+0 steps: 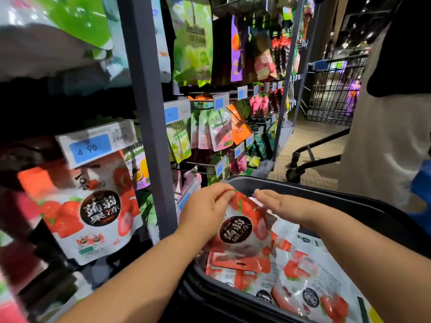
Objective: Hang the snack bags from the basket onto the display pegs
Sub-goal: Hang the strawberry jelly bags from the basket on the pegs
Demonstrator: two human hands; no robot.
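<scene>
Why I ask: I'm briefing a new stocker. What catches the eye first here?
The red strawberry bag at centre, held over the black basket: the left hand pinches its top edge, the right hand hovers by it, fingers straight. At left, a matching hung bag shows under a blue 4.90 price tag.

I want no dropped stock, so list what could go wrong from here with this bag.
1. The left hand pinches only one edge of the strawberry bag while the right hand holds nothing; the bag may slip back into the basket.
2. The price tag hangs before the hung bag, so it could block threading.
</scene>
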